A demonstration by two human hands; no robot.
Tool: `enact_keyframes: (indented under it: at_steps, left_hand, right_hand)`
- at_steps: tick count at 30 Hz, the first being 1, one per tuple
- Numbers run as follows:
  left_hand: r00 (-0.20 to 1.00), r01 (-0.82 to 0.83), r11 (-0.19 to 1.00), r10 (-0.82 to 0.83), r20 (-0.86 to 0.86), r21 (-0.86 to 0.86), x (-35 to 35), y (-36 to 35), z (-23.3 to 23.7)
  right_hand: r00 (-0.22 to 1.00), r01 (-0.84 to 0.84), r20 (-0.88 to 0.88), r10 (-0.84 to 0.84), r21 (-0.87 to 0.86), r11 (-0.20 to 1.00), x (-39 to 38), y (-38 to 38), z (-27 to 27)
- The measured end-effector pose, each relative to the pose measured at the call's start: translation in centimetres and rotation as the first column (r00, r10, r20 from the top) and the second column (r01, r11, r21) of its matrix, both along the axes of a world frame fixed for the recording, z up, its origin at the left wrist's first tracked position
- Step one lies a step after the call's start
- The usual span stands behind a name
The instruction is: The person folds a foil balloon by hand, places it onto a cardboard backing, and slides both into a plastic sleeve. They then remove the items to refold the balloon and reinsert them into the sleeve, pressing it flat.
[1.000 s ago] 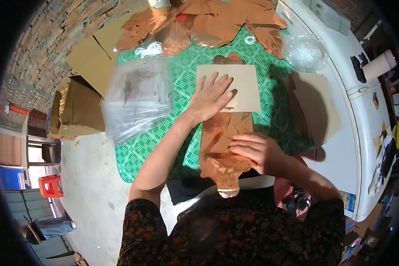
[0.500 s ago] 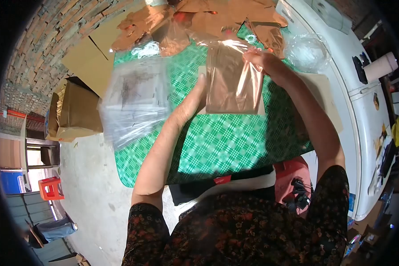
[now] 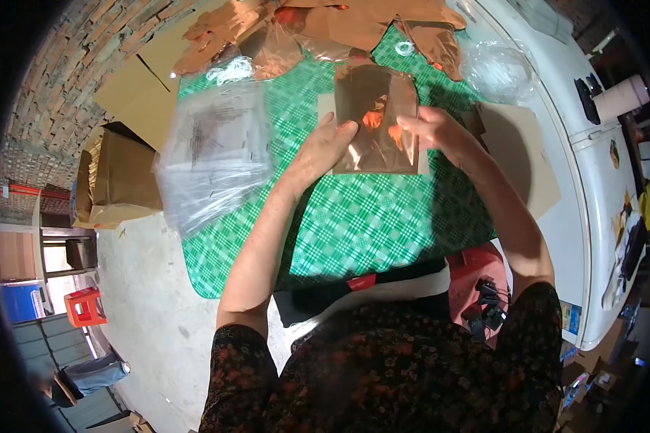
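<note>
A neat stack of shiny, see-through brown plastic bags (image 3: 372,148) lies on a piece of cardboard (image 3: 326,107) on the green checked tablecloth (image 3: 339,224). My left hand (image 3: 323,150) grips the stack's left edge, its thumb over the top. On the opposite edge, my right hand (image 3: 440,133) pinches the bags between thumb and fingers. Orange-red glints show on the plastic between the hands. Left of my left hand is a pile of clear plastic bags (image 3: 217,155) with printed text.
Loose brown plastic sheets (image 3: 325,29) cover the table's far end. White string (image 3: 231,71) lies at the back left. A clear plastic bundle (image 3: 500,76) and a cardboard sheet (image 3: 516,151) are on the right, by a white fridge (image 3: 607,195). A cardboard box (image 3: 126,169) stands left.
My right hand has come down from the upper right of the bags to their right edge. My left hand has shifted right, its thumb now over the bags. The bags' raised top has settled flatter.
</note>
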State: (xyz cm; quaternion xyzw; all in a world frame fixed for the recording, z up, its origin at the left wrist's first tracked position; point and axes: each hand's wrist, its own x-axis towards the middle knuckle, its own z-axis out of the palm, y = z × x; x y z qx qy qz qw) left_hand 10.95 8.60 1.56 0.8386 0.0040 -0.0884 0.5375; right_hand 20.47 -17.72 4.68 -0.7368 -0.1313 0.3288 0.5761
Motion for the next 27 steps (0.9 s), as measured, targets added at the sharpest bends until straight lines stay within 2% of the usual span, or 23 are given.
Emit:
enact_keyframes:
  at_steps: [3,5,8,10,13,14,17,18,21,25,27]
  left_hand:
    - [0.994,-0.041,0.999,0.042,-0.102,0.011,0.1,-0.1,0.9]
    - [0.999,-0.038,0.999,0.038,-0.025,0.025,-0.1,-0.2,1.1]
    - [0.967,-0.036,0.998,0.022,0.253,0.051,-1.8,-1.0,1.0]
    - [0.944,-0.056,0.998,0.047,0.327,0.019,-3.4,-1.6,2.3]
    - [0.743,-0.01,0.982,-0.119,0.659,0.189,-4.2,-0.1,1.5]
    - [0.846,-0.062,0.955,-0.105,0.523,0.291,-5.5,0.6,1.4]
    - [0.852,-0.177,0.896,-0.068,0.519,0.407,-8.4,0.9,1.1]
    - [0.878,-0.175,0.907,-0.032,0.477,0.382,-9.1,0.6,1.7]
    - [0.878,-0.117,0.926,-0.073,0.473,0.359,-9.5,1.1,0.8]
    - [0.902,-0.131,0.963,0.018,0.431,0.234,-9.6,0.8,0.3]
    - [0.898,-0.148,0.963,0.035,0.439,0.224,-9.7,0.7,0.3]
  right_hand:
    - [0.989,-0.144,0.026,0.148,-0.119,0.982,-2.1,-1.3,0.8]
    - [0.985,-0.148,0.071,0.157,-0.119,0.982,-2.9,-1.7,0.2]
    - [0.986,-0.121,0.105,0.128,-0.071,0.99,-3.4,-2.0,-0.5]
    - [0.988,-0.104,0.111,0.11,-0.063,0.993,-3.8,-1.8,-0.8]
    - [0.982,-0.102,0.147,0.115,-0.093,0.99,-4.2,-1.7,-1.5]
    - [0.98,-0.106,0.159,0.121,-0.105,0.989,-4.3,-1.7,-1.5]
    - [0.972,-0.108,0.194,0.131,-0.127,0.986,-4.6,-1.3,-1.3]
    - [0.97,-0.103,0.208,0.128,-0.127,0.987,-4.8,-1.1,-0.9]
    - [0.96,-0.101,0.243,0.141,-0.168,0.981,-4.8,-0.9,-0.8]
    - [0.969,-0.091,0.213,0.127,-0.172,0.981,-5.4,-0.7,0.0]
    - [0.973,-0.085,0.211,0.095,-0.058,0.995,-5.9,-1.0,-0.7]
